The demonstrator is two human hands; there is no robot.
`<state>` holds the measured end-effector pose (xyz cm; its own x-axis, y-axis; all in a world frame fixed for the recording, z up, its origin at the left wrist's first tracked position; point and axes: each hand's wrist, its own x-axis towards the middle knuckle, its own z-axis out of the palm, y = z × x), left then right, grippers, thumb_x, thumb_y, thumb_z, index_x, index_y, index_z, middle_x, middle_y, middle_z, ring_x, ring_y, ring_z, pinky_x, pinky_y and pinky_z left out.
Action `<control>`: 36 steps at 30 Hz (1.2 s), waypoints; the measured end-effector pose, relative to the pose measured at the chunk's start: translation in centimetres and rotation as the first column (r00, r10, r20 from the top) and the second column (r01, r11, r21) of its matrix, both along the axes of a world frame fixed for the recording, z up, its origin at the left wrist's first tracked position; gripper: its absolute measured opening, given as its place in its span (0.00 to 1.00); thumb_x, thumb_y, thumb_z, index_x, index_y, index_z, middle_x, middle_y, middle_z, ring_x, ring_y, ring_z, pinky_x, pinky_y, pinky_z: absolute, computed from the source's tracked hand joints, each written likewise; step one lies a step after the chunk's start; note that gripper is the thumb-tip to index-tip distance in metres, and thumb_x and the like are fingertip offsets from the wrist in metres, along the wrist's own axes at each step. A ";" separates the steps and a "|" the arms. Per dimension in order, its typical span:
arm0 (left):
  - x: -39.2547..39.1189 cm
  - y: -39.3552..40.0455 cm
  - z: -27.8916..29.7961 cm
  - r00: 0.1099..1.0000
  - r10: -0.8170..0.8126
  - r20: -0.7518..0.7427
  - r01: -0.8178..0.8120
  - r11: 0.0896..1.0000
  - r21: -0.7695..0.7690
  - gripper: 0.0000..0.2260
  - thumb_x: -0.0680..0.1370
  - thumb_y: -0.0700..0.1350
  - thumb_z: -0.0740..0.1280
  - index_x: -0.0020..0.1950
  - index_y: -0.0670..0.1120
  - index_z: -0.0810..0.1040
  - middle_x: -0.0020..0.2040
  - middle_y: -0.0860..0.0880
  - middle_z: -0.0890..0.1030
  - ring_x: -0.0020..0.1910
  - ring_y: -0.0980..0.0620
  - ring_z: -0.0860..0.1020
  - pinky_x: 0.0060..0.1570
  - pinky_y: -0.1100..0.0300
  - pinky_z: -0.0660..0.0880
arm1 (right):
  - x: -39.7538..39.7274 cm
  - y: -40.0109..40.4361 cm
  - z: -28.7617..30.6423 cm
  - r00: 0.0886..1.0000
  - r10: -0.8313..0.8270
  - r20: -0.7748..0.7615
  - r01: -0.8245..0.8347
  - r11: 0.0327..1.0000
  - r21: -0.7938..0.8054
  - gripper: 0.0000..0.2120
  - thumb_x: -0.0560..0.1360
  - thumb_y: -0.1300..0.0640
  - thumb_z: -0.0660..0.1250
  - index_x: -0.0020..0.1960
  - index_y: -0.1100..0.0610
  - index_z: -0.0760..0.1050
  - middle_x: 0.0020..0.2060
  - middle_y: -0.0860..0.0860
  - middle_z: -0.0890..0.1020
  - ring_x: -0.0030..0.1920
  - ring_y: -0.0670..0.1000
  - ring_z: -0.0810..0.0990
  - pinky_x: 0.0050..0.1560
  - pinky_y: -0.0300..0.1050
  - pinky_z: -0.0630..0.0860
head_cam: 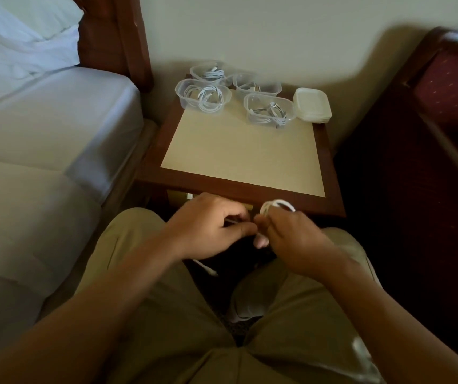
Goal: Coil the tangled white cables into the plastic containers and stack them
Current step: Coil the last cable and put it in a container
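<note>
Both hands work over my lap, just in front of the nightstand. My right hand grips a white cable wound into loops that stick out above its fingers. My left hand pinches the loose strand of the same cable, and the cable's free end hangs below that hand. Several clear plastic containers stand at the back of the nightstand, each with a coiled white cable inside: one at the front left, one at the front right, and two behind.
A stack of plastic lids sits at the nightstand's back right corner. A bed with white sheets lies to the left. A dark wooden chair with red upholstery stands to the right. The wall is close behind the containers.
</note>
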<state>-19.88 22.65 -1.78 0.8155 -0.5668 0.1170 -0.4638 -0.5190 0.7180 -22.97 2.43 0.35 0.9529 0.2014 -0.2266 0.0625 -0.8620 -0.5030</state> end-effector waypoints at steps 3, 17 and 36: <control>0.4 0.5 0.1 0.999 -0.018 0.047 0.022 0.997 -0.080 0.09 0.76 0.56 0.73 0.48 0.52 0.85 0.43 0.60 0.84 0.44 0.61 0.82 0.43 0.59 0.80 | -0.5 0.7 -0.1 0.951 0.014 -0.310 0.092 0.941 0.326 0.21 0.87 0.57 0.52 0.47 0.62 0.80 0.38 0.57 0.86 0.38 0.54 0.85 0.44 0.48 0.81; 0.2 -0.4 0.3 0.959 0.045 -0.280 -0.186 0.846 -0.500 0.07 0.80 0.45 0.68 0.49 0.44 0.84 0.44 0.49 0.86 0.45 0.54 0.84 0.48 0.64 0.79 | -1.3 1.8 2.1 0.733 0.498 -0.463 0.546 -0.026 0.837 0.21 0.84 0.47 0.53 0.51 0.63 0.75 0.33 0.53 0.80 0.37 0.53 0.84 0.44 0.43 0.80; -1.5 -1.6 0.8 0.832 -0.094 -0.546 0.048 0.994 -0.098 0.17 0.85 0.46 0.63 0.74 0.54 0.73 0.45 0.52 0.85 0.34 0.59 0.77 0.37 0.65 0.75 | 0.3 1.7 1.1 0.904 -0.419 0.089 0.202 0.601 0.773 0.13 0.87 0.54 0.54 0.57 0.59 0.75 0.47 0.51 0.87 0.51 0.47 0.86 0.53 0.43 0.82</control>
<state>-21.33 21.05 -1.01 0.7161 -0.6337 -0.2924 -0.0147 -0.4326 0.9015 -22.65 4.11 1.41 0.9874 -0.1236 0.0984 0.0720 -0.2024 -0.9767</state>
